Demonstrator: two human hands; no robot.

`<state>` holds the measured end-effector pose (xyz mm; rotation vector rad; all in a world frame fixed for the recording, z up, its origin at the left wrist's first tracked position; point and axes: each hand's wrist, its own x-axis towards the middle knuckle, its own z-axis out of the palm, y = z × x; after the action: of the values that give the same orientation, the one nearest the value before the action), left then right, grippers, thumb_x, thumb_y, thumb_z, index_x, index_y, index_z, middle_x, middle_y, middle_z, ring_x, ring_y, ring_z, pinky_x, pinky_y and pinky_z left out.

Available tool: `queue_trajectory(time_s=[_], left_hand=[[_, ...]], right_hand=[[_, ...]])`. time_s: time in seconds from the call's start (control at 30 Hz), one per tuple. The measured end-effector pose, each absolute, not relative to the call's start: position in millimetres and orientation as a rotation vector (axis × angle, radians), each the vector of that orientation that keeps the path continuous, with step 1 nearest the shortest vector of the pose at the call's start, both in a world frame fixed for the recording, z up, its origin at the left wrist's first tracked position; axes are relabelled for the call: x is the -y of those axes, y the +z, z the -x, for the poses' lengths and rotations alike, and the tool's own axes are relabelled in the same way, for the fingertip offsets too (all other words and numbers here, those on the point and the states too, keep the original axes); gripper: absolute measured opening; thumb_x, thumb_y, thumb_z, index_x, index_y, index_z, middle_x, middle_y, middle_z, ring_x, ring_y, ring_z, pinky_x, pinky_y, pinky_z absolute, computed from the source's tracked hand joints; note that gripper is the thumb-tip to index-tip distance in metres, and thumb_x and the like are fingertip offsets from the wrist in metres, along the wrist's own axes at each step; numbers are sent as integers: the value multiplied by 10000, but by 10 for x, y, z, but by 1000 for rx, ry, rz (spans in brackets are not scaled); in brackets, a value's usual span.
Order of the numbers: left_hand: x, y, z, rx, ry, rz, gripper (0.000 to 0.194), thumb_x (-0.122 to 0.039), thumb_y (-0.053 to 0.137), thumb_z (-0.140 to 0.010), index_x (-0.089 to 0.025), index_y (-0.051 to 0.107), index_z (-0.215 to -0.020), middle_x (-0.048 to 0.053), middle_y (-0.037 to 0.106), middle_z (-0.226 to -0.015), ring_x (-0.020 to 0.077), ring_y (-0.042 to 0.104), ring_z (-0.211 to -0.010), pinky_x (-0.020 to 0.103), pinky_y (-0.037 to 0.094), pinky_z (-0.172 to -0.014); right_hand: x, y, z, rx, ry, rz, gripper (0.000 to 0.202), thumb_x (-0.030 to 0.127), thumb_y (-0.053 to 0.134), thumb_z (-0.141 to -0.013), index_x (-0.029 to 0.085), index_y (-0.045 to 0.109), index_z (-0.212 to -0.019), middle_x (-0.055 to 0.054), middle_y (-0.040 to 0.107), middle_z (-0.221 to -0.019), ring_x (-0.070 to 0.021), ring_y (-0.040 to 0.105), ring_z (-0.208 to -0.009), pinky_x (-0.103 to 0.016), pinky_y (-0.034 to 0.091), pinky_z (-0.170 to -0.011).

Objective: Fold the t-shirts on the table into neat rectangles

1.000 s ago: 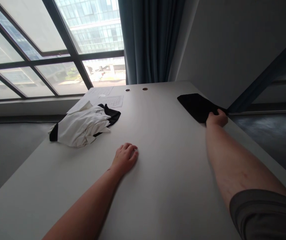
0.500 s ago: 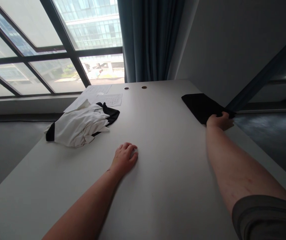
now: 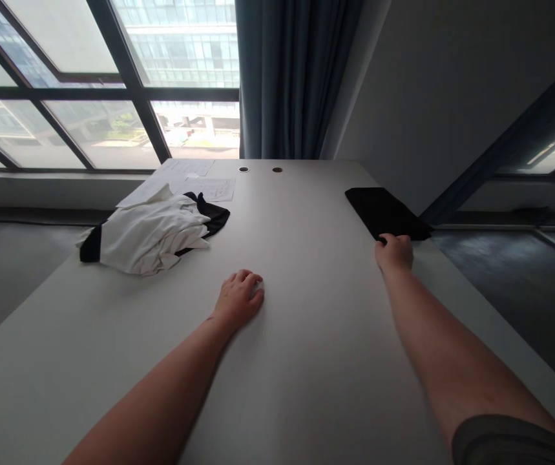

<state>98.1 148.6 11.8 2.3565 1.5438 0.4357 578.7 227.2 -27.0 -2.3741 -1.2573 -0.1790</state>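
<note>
My left hand (image 3: 240, 297) rests on the white table, fingers loosely curved and thumb apart. A pale patch shows between thumb and forefinger; I cannot tell whether it is tabletop or a small white thing. My right hand (image 3: 394, 252) is at the near edge of a flat black cloth (image 3: 378, 210) on the table's right side. Its fingers are closed at that edge, with the fingertips partly hidden. Left of my left hand lies a crumpled white garment (image 3: 151, 232) with black parts.
Printed paper sheets (image 3: 212, 189) lie behind the garment on the white table (image 3: 306, 336). Two round cable holes (image 3: 277, 170) are near its far edge. Beyond stand a window (image 3: 194, 123), a blue curtain (image 3: 282, 77) and a grey wall (image 3: 432, 90).
My right hand has moved left along the near edge of the black cloth, away from its right corner. My left hand stays in place. The view has shifted slightly.
</note>
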Motion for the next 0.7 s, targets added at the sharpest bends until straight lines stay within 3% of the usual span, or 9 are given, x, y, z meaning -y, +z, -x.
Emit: queue_trajectory(time_s=[0.17,0.43,0.6,0.7], left_hand=[[-1490,113,-980,-1544,426,-2350,280,-315,578,-968,-249,679,-1222,77,650,-1280,287,591,-1182,461,451,-1071],[-1497,114,-984,-1540,407,-2340,286,-323,571,-971,-251,672,-1229,79,647,-1292,279,581,-1185,451,441,-1076],[-1501,112,-986,-1553,407,-2334,269,-326,578,-967,-256,674,-1208,74,648,-1282,280,585,-1183,450,443,-1069],[-1505,113,-985,-1556,409,-2336,268,-322,579,-964,-260,673,-1207,72,649,-1280,278,587,-1181,441,442,-1067]], right_hand=[[-2521,-261,-5850,1201,-179,2414,369,252,577,-941,185,737,-1267,-159,560,-1257,-245,560,-961,-378,446,-882],[-2803,-278,-6005,1190,-112,2453,425,256,520,-952,172,708,-1324,-186,536,-1327,-268,555,-1035,-392,434,-921],[-2786,-304,-5980,1255,-311,2417,392,296,525,-940,209,752,-1248,-162,465,-1456,-335,456,-1256,-447,383,-1067],[-2788,-334,-5974,1364,-355,2397,479,322,494,-968,226,662,-1406,-141,359,-1600,-348,355,-1407,-466,316,-1167]])
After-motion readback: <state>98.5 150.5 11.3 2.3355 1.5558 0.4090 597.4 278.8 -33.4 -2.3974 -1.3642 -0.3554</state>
